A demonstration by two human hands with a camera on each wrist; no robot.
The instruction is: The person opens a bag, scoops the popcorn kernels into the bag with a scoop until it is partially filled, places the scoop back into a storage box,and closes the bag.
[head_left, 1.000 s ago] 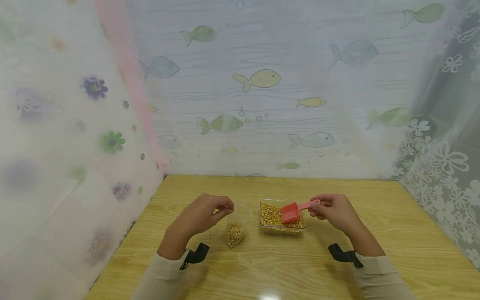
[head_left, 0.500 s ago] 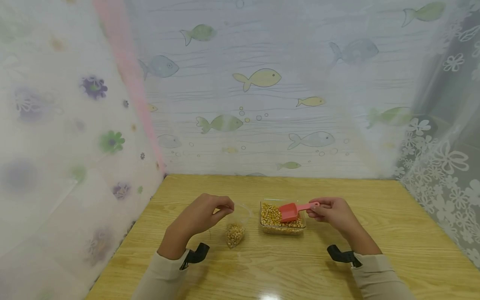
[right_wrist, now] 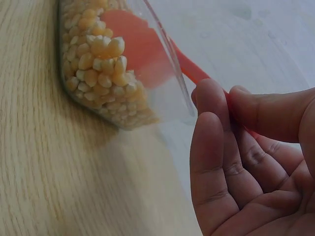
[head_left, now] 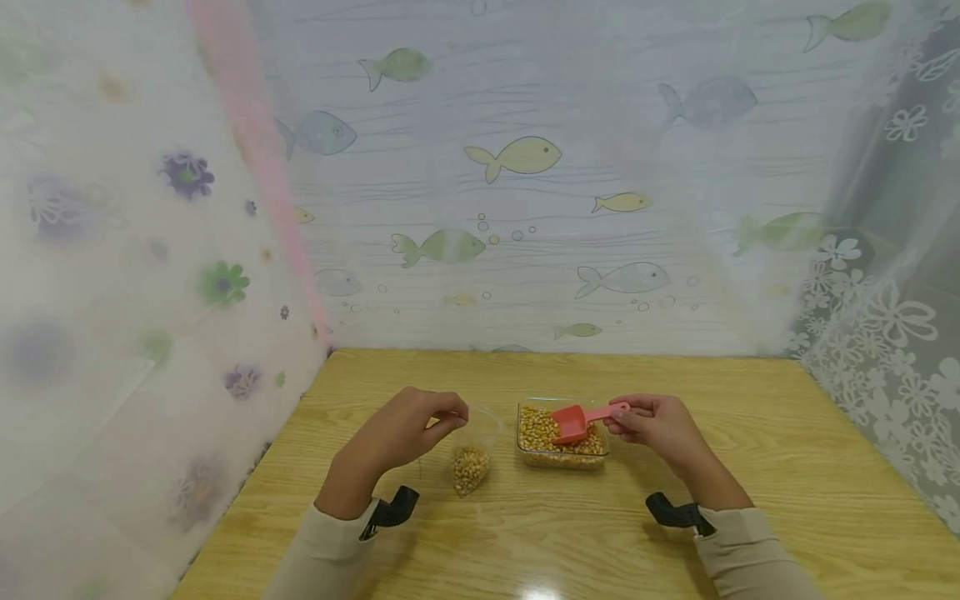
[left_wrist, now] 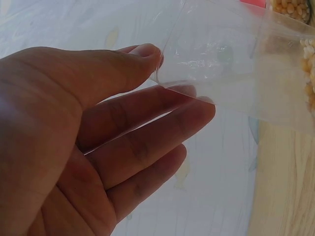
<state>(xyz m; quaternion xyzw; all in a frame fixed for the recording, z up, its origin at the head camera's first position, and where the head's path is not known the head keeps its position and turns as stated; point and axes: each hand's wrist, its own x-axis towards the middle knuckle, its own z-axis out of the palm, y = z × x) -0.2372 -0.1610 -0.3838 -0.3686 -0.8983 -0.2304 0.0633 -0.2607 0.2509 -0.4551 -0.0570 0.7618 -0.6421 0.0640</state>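
Scoop: your right hand [head_left: 660, 423] pinches the handle of one red scoop [head_left: 573, 423]; its bowl sits tipped in the kernels of the clear tub [head_left: 558, 457]. From the right wrist the bowl shows only through the tub wall, and your thumb and fingers [right_wrist: 211, 147] cover most of the handle.
Tub: one clear rectangular tub on the counter [head_left: 787, 467], just right of the bag, holding corn kernels [head_left: 536, 429]. The right wrist view cuts off its far end.
Bag: one small clear bag [head_left: 472, 458] stands on the counter between your hands, with kernels heaped in its bottom. Its upper film is nearly invisible from the head view; the left wrist view shows it plainly [left_wrist: 231, 64].
Left grip: your left hand [head_left: 408, 433] pinches the bag's rim between thumb and forefinger, the other fingers loosely extended.
Right grip: clenched on the scoop handle, thumb on top.
Count: two hands, one scoop, one tub, one bag; kernels too many and too small to count.
Surround: fish-patterned sheet [head_left: 517, 158] behind the counter, flowered sheets at both sides.
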